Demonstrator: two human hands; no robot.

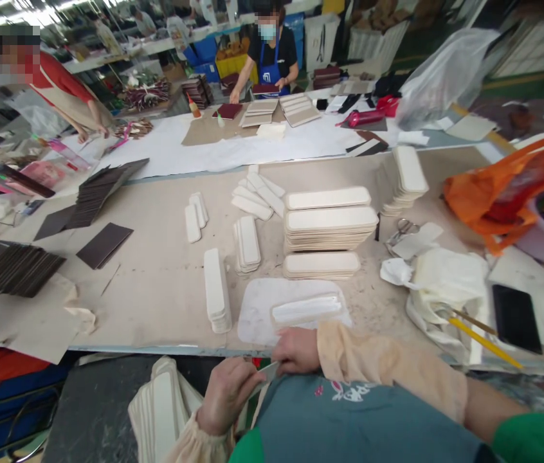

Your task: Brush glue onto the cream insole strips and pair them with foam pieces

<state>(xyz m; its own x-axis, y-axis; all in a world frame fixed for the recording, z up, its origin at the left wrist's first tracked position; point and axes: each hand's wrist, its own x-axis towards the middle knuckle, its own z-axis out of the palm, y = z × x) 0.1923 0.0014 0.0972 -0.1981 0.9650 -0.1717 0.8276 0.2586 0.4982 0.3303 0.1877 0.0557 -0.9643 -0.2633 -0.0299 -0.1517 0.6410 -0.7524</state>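
Observation:
My left hand [226,393] is below the table edge, fingers curled on a thin pale strip piece [266,372] held near my lap. My right hand [296,350] rests at the table's front edge with its fingers closed on the other end of that piece. Just beyond the right hand a white strip [307,308] lies on a white work mat [262,308]. A stack of cream strips [159,411] sits on my lap to the left of my left hand.
Stacks of cream strips [330,228] and loose ones [217,289] fill the table's middle. Dark brown panels [6,267] lie at left, brushes [484,341], a black phone [516,318] and an orange bag [503,186] at right. Two other people work at the far tables.

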